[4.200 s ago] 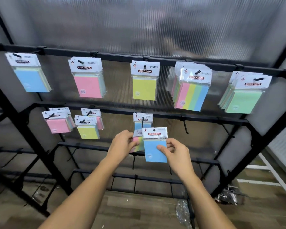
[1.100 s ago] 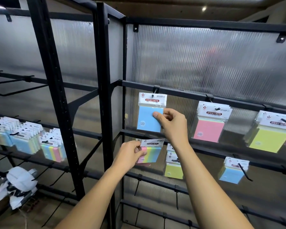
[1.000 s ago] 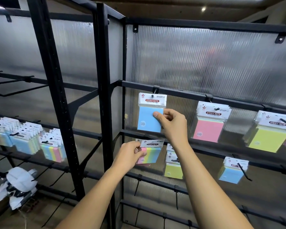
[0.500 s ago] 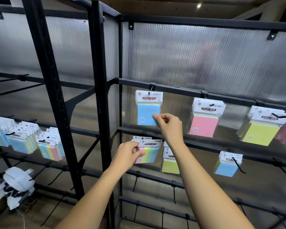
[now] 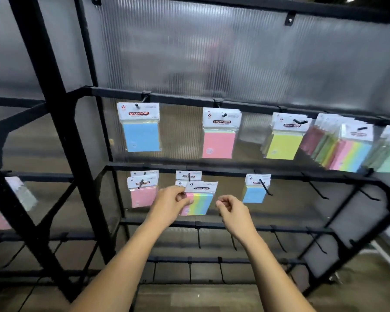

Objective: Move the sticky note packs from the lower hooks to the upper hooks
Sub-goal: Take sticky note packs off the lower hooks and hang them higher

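Upper-rail packs [image 5: 218, 140] above lower-rail packs [image 5: 254, 192]; held pack [image 5: 199, 199] before middle lower hook [image 5: 189, 176], apparently off it.

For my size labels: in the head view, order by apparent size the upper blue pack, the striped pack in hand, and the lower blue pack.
1. upper blue pack
2. striped pack, partly covered by the left hand and nearer, so less sure
3. lower blue pack

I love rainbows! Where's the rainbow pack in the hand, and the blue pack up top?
rainbow pack [image 5: 202, 201]: head view, on its striped pad.
upper blue pack [image 5: 141, 137]: head view, on its blue pad.
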`<state>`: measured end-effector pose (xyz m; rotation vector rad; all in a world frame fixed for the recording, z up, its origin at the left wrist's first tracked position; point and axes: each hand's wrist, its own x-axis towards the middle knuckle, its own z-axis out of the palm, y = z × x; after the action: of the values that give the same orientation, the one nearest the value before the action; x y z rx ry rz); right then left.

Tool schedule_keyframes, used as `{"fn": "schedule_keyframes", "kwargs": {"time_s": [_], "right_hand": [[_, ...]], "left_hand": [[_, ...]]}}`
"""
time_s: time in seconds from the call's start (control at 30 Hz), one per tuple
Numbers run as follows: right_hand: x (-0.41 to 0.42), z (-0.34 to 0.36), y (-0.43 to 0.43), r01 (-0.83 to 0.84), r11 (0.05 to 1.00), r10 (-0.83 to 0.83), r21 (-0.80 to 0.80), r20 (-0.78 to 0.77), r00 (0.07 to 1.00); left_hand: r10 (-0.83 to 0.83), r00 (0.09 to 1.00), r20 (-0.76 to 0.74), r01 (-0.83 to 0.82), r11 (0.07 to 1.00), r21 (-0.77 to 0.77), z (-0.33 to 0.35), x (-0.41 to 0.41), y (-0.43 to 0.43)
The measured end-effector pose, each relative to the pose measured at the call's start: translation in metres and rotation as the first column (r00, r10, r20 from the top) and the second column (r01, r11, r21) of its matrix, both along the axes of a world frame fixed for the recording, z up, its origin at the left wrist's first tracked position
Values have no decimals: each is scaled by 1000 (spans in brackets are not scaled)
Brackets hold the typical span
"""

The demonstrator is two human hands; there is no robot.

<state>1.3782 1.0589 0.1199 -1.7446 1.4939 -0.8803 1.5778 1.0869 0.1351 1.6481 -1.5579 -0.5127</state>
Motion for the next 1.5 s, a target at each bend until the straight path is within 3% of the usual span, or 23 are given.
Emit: {"fn": "schedule_keyframes", "kwargs": {"time_s": [0.27,0.5,0.73,1.27,1.5], "right_hand": [[-106,3,-3,-5,1000,5,-28,5,1000],[-210,14,-15,28,996,-24,-83,50,998],[-290,22,-34,55,987,-45,-150,74,996],[-339,94,-53,-66,907,121,-415,108,987],[-340,125,-61,-69,883,148,-465,135,980]], "left_hand": [[-197,977,-79,197,980,-6,5,-114,-36],[-253,962,-108,255,967,3,11,-218,-63],[-284,958,-46,282,958,-42,22,-301,-76],[-141,989,-48,138,989,-60,35,-333,-67],[-78,992,95,88,990,-109,42,-329,-77]]}}
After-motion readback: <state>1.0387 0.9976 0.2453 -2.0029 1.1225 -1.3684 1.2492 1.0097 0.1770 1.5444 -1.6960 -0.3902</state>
